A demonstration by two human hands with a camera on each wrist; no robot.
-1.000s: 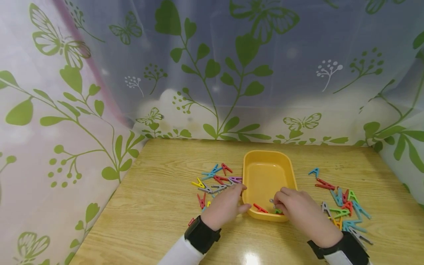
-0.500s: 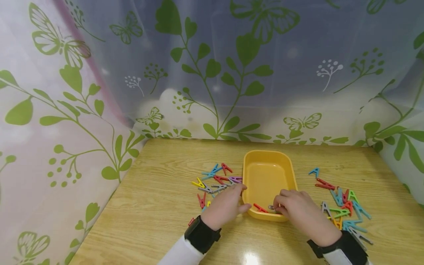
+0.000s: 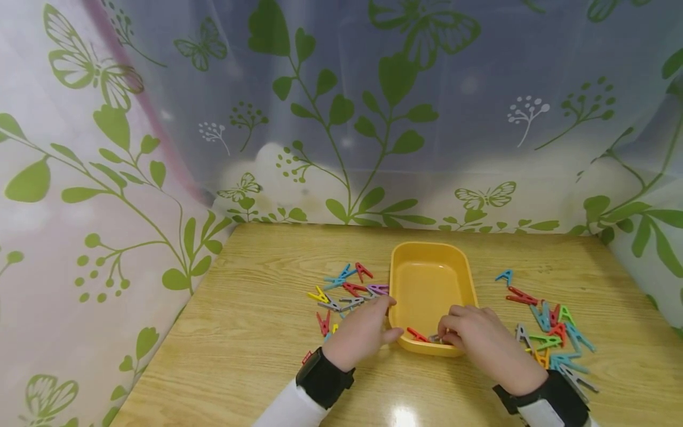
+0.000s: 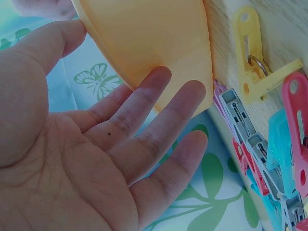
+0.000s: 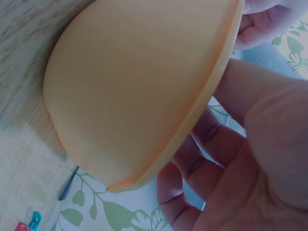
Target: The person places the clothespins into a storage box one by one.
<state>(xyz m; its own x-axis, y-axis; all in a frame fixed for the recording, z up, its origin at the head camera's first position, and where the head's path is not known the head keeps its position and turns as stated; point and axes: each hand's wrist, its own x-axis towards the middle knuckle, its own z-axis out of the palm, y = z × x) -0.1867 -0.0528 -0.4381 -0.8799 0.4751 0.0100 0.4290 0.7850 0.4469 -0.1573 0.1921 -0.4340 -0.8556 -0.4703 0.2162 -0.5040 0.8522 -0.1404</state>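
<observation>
A yellow plastic tray [image 3: 431,287] stands on the wooden table. Inside its near end lies a red clothespin [image 3: 417,335], with a grey clothespin [image 3: 434,338] right beside it. My right hand [image 3: 488,343] reaches over the tray's right wall and pinches the grey clothespin; in the right wrist view, the tray wall hides the fingertips. At the tray's left side, my left hand [image 3: 363,333] has its fingers extended, thumb at the near left rim. The left wrist view shows that palm [image 4: 72,168] holding nothing, with fingertips against the tray's outer wall.
Several mixed-colour clothespins lie left of the tray, among them a yellow one [image 3: 318,295] and a purple one [image 3: 379,289]. More are scattered on the right, including a red one [image 3: 523,296] and a blue one [image 3: 504,276]. A leaf-patterned curtain [image 3: 341,118] borders the table's back.
My right hand has lowered the grey clothespin and shifted it slightly left, beside the red one. A green clothespin seen under my fingers earlier is now hidden. My left hand stays in place.
</observation>
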